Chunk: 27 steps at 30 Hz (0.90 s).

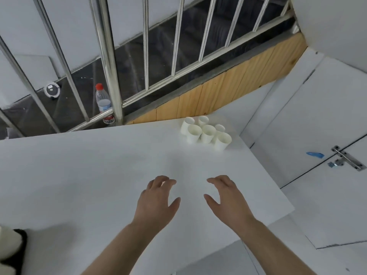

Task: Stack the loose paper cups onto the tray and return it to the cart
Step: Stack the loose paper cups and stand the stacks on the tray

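Both hands, left hand (156,197) and right hand (224,195), hovered with a wide, empty grip. The paper cups (206,132) clustered well beyond them on the table (79,175). Best reach forward and nest them one by one.

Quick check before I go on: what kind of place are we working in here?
Probably a stairwell landing, not a kitchen. A steel railing guards dark stairs, and a white table holds the paper cups; a latched white door lies right.

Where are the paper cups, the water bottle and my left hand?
paper cups (208,133): head view, rim of a middle cup.
water bottle (103,101): head view, clear body.
left hand (156,199): head view, back of hand.
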{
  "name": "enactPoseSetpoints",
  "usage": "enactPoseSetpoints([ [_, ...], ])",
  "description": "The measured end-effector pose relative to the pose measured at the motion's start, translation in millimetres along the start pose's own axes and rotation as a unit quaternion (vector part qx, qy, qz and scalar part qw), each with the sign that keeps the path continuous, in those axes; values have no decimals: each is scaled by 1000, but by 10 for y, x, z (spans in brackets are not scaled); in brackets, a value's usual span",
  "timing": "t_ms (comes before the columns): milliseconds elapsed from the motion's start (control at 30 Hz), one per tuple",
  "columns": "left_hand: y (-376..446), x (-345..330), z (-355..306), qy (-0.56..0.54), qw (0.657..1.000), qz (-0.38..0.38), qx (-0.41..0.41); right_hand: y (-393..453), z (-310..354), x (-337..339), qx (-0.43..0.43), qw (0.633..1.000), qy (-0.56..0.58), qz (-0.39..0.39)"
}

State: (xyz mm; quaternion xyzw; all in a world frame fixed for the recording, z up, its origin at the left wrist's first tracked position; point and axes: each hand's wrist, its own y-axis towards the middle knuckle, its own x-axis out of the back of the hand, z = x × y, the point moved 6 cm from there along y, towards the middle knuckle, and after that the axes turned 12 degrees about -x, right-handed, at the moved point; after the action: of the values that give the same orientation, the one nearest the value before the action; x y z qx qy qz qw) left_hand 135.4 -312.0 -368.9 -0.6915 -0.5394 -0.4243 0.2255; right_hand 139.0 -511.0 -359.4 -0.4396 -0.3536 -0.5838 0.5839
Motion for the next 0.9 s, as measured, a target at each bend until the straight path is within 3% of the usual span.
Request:
enactPoseSetpoints([
  [200, 603, -122, 76, 9, 1000, 7, 9, 763, -132, 20, -16, 999, -28, 19],
  [467, 1219, -189, 288, 32, 999, 25, 18, 1724, -173, -236, -47, 991, -50, 114],
  [700, 1385, -279, 437, 33, 998, 38, 43, 2364, -101, -496, -61, 984, -9, 164],
  [900, 1371, -352, 520, 33, 997, 45, 45, 2645, -96, -652, -63, 986, -10, 157],
])
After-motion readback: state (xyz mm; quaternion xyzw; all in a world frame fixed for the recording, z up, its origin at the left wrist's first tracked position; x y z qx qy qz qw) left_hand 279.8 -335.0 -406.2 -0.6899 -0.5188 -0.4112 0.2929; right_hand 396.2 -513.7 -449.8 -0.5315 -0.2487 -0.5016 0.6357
